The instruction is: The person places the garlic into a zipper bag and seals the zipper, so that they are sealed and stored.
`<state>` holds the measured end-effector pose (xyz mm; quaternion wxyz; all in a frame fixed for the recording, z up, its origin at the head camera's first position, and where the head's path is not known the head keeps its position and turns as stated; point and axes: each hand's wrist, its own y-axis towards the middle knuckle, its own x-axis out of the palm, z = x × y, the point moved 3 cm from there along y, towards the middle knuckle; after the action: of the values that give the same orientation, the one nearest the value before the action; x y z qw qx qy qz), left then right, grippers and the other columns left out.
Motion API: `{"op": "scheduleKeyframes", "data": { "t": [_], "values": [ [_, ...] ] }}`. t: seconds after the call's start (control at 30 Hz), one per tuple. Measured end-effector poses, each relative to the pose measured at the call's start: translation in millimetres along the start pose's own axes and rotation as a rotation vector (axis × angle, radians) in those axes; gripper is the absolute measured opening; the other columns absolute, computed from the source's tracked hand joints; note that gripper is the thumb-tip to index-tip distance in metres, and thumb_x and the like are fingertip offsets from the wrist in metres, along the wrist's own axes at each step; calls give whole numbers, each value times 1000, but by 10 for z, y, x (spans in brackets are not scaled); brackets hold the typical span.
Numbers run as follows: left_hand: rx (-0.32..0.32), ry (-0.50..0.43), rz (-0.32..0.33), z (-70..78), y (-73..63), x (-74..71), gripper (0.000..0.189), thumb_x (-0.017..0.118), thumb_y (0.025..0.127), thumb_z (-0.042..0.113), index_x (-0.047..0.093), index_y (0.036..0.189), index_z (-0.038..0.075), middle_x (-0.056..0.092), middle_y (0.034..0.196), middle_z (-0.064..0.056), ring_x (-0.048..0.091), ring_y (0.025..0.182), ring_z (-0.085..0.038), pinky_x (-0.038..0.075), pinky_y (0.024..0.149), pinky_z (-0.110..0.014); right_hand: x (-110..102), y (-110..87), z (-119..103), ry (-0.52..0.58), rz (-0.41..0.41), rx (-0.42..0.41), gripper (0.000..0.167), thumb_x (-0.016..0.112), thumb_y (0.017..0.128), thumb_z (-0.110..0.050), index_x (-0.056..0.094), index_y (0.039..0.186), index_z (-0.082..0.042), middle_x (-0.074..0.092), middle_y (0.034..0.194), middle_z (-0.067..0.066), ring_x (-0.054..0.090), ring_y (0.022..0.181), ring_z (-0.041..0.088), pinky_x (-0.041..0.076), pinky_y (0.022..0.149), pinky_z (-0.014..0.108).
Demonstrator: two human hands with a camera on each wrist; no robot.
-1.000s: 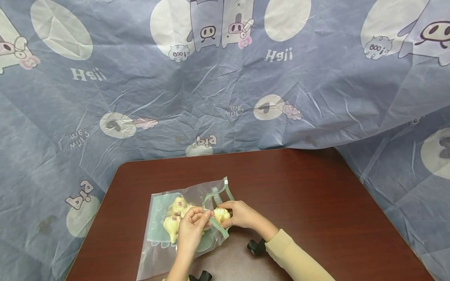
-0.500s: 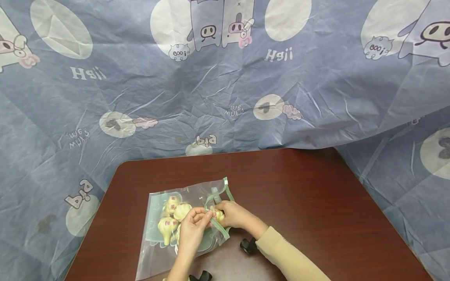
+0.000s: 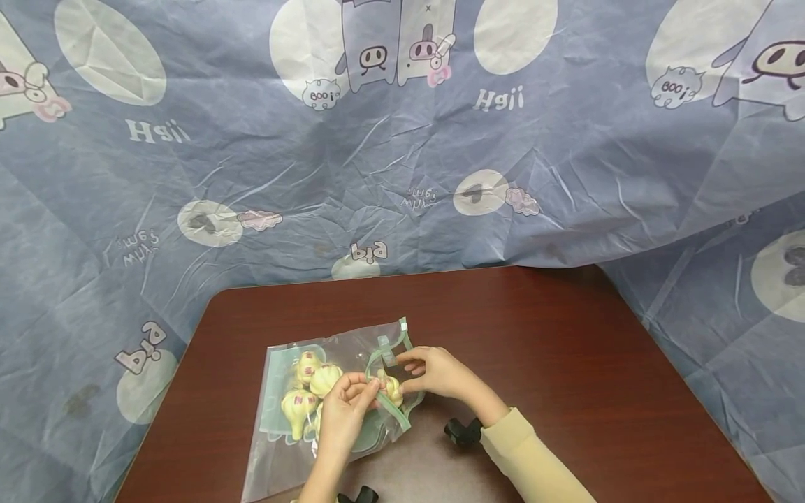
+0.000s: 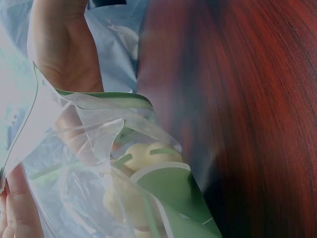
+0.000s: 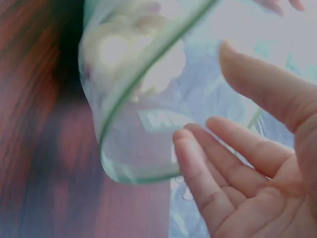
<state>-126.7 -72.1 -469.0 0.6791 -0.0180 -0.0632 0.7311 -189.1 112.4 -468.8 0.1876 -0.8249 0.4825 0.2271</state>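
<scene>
A clear zip bag (image 3: 283, 461) with a green rim lies on the table, its mouth held apart toward the right. My left hand (image 3: 342, 412) pinches the green rim (image 3: 393, 410) between thumb and fingers. Inside the bag rest several pale yellow garlic-shaped bulbs (image 3: 299, 405) with purple marks. One more bulb (image 3: 393, 391) sits just within the mouth, seen through the film in the right wrist view too. At the mouth, my right hand (image 3: 440, 374) holds nothing; its thumb and fingers are spread apart in the right wrist view (image 5: 247, 183).
The brown wooden table (image 3: 566, 391) stretches to the right and behind the bag. A blue patterned cloth (image 3: 402, 140) hangs along its far edge and sides. Black wrist mounts (image 3: 462, 432) show beside both forearms.
My right hand has pushed a bulb into the bag mouth, let go and drawn back to the right. Bulbs inside have shifted left. My left hand stays on the rim.
</scene>
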Motion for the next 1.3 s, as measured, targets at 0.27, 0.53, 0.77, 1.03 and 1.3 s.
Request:
{"op": "scheduleKeyframes", "data": {
  "t": [0.27, 0.53, 0.77, 1.03, 1.3],
  "values": [
    [-8, 7, 6, -3, -7, -12, 26, 71, 91, 12, 57, 102, -6, 74, 91, -11, 70, 72, -5, 57, 69, -19, -232, -129, 95, 113, 158, -31, 46, 79, 84, -26, 66, 123, -5, 69, 120, 13, 68, 105, 27, 56, 86, 27],
    [-20, 20, 14, -15, -4, -15, 24, 72, 90, 11, 58, 101, -5, 73, 87, -7, 68, 68, -5, 57, 68, -19, -354, -188, 179, 232, 255, -3, 41, 76, 88, -24, 66, 122, -5, 68, 122, 18, 69, 105, 25, 57, 84, 26],
    [-10, 8, 6, -4, -14, -18, 25, 71, 90, 11, 57, 102, -7, 72, 85, -7, 67, 67, -4, 57, 68, -19, -402, -170, 260, 245, 321, 56, 38, 74, 89, -24, 67, 121, -5, 70, 119, 14, 69, 106, 24, 57, 87, 32],
    [-10, 30, -26, -21, -20, -5, 26, 72, 90, 12, 57, 103, -5, 73, 90, -13, 67, 67, -4, 57, 69, -19, -388, -78, 400, 179, 378, 153, 35, 70, 92, -34, 71, 118, -12, 74, 111, 4, 69, 102, 19, 56, 88, 39],
    [-10, 40, -57, -25, -34, 16, 29, 74, 88, 12, 57, 104, -6, 73, 91, -14, 66, 67, -4, 57, 70, -19, -317, 62, 434, 223, 408, 184, 30, 67, 95, -28, 72, 113, -5, 75, 103, 15, 71, 99, 31, 57, 87, 39]
  ]
}}
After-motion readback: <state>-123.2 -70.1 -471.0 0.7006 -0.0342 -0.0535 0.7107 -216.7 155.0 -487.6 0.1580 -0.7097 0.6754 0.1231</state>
